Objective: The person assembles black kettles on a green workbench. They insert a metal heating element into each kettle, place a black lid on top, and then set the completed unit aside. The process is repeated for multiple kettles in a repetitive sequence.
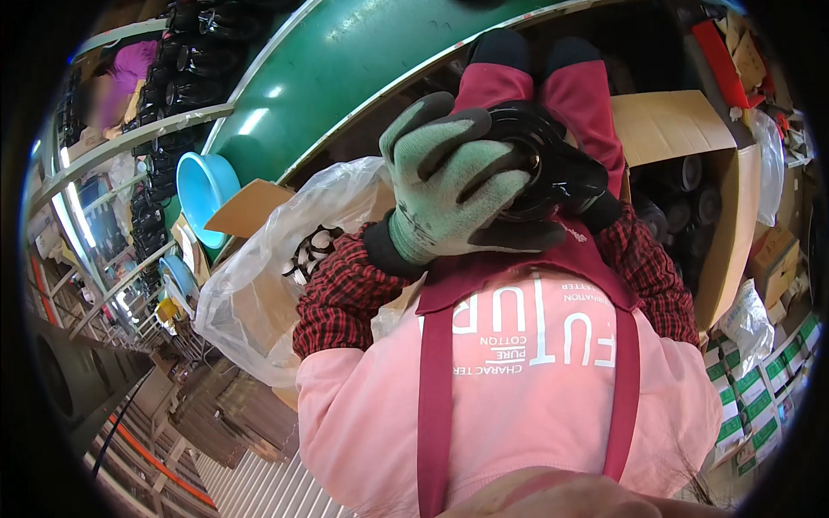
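One green table (363, 60) runs off the top edge. Two open cartons stand by the lap: the left carton (250, 209), mostly covered by a clear bag (246, 298), and the right carton (730, 246), its walls and flap plain to see. Two blue basins (223, 194) sit at the left, the second partly blocked and hard to make out. Two hands are at work. The left hand (458, 177), in a green glove, has its fingers bent and gripping one black part (566, 177) above the lap, between the cartons. The right hand (598, 213) is hidden behind that part except for a dark cuff, so I cannot tell how its fingers stand. The right carton holds at least four round dark pieces (688, 173), the rest lost in shadow. Small black-and-white pieces (311, 252) show inside the bag, too jumbled to count.
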The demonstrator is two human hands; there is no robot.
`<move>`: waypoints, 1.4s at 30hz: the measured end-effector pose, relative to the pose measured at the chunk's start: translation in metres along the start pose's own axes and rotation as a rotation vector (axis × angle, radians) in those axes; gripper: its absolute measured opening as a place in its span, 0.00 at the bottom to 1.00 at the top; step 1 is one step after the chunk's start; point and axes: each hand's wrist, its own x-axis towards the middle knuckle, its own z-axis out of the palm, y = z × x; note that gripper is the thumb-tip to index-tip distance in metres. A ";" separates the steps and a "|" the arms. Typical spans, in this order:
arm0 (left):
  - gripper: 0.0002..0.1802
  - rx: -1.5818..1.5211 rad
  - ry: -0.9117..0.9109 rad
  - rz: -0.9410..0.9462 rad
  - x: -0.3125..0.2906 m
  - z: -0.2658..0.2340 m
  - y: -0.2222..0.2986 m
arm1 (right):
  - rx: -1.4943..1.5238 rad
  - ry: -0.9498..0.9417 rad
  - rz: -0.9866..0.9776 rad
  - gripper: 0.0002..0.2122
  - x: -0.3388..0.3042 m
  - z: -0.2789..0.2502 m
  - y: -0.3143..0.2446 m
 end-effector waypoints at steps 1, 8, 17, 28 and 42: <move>0.32 -0.007 -0.016 -0.021 -0.002 0.001 0.001 | 0.126 0.009 -0.011 0.42 -0.003 0.005 -0.001; 0.32 -0.013 -0.021 -0.068 -0.004 0.004 0.012 | 1.012 -0.063 0.323 0.41 -0.006 0.018 0.021; 0.32 -0.035 0.007 -0.159 -0.007 0.003 0.021 | 0.012 0.066 -0.171 0.42 -0.016 0.004 0.011; 0.27 -0.214 -0.071 -0.194 -0.005 0.001 0.016 | -0.095 0.134 -0.274 0.43 -0.014 0.010 0.020; 0.16 -0.583 0.034 -0.559 -0.034 -0.043 -0.032 | -0.109 0.150 -0.288 0.36 -0.008 0.004 0.018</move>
